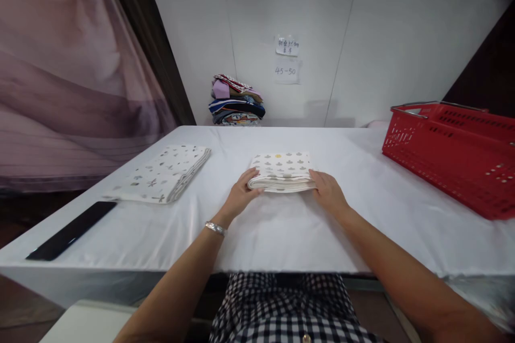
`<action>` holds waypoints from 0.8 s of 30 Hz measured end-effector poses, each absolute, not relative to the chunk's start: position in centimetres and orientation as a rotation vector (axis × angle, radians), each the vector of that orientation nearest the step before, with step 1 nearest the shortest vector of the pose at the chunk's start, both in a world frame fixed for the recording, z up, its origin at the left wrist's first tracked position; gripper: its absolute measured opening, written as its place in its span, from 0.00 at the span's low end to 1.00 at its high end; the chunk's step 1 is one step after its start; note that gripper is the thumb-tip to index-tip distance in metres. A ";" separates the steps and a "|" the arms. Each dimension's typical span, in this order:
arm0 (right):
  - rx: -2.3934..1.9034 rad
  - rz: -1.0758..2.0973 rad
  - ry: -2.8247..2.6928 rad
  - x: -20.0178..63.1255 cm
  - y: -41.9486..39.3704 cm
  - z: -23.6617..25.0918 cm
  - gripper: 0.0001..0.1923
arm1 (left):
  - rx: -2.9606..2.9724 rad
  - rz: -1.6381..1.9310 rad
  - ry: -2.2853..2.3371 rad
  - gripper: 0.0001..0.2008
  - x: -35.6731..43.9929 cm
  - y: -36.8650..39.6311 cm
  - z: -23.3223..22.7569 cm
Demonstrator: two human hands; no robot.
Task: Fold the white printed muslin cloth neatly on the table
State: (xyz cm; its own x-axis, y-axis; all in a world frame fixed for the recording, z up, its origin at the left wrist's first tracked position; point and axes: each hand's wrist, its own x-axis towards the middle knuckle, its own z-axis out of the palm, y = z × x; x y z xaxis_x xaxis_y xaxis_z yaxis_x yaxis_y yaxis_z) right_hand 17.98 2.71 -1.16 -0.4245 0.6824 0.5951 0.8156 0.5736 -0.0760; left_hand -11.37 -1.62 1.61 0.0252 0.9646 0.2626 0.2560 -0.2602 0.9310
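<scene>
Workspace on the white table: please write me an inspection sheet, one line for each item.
Surface: table under a white cloth, smooth near the hands.
Job's things: folded patterned cloth, lying flat at the centre.
Clutter: second folded patterned cloth at left; flat black object near the left edge; red basket at right.
Hands: left hand and right hand touch the two ends of the centre cloth; a bracelet on the left wrist.
Cables: nothing seen.
Surroundings: stack of folded clothes against the white wall; two paper notes on it; pink curtain at left.
</scene>
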 end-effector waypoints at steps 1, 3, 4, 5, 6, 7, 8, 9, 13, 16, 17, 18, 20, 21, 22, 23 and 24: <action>-1.185 -0.298 -2.238 18.1 2.9 -0.9 0.32 | 1.666 1.263 1.265 0.31 -11.6 -1.7 1.3; -1.166 -0.299 -2.264 18.2 3.4 -0.2 0.31 | 1.787 1.242 1.291 0.36 -11.8 -1.6 0.9; -1.152 -0.301 -2.277 18.3 3.6 0.2 0.30 | 1.832 1.252 1.315 0.36 -11.8 -1.5 0.7; -1.137 -0.305 -2.291 18.3 3.9 0.7 0.29 | 1.861 1.276 1.343 0.34 -11.7 -1.3 0.7; -1.123 -0.308 -2.308 18.4 4.1 1.2 0.29 | 1.871 1.313 1.374 0.32 -11.7 -1.1 0.8; -1.113 -0.309 -2.326 18.4 4.3 1.8 0.29 | 1.865 1.353 1.404 0.30 -11.6 -0.8 1.0; -1.106 -0.304 -2.345 18.5 4.6 2.6 0.28 | 1.846 1.385 1.433 0.28 -11.5 -0.5 1.5; -1.102 -0.291 -2.362 18.7 4.8 3.4 0.28 | 1.821 1.405 1.463 0.27 -11.4 -0.2 2.1; -1.086 -0.129 -2.321 19.8 5.0 8.1 0.31 | 1.780 1.431 1.588 0.21 -11.4 0.5 6.4; -1.060 0.137 -2.223 21.1 4.7 12.3 0.34 | 1.856 1.556 1.579 0.17 -11.5 0.6 10.2; -1.053 0.241 -2.192 21.5 4.7 13.4 0.34 | 1.845 1.599 1.538 0.16 -11.4 0.7 11.2; -1.051 0.345 -2.167 21.8 4.7 14.4 0.34 | 1.798 1.620 1.479 0.16 -11.4 0.9 11.9; -1.060 0.541 -2.117 22.4 5.3 15.3 0.36 | 1.621 1.596 1.356 0.17 -11.2 1.8 12.3; -1.070 0.638 -2.090 22.5 5.9 15.2 0.38 | 1.509 1.557 1.313 0.18 -11.0 2.5 12.0; -1.083 0.740 -2.053 22.6 6.6 14.7 0.39 | 1.396 1.507 1.288 0.19 -10.9 3.3 11.4; -1.097 0.844 -2.005 22.5 7.5 13.8 0.41 | 1.287 1.462 1.291 0.19 -10.7 4.3 10.5; -1.114 0.964 -1.944 22.3 8.6 12.6 0.42 | 1.190 1.400 1.314 0.19 -10.5 5.3 9.3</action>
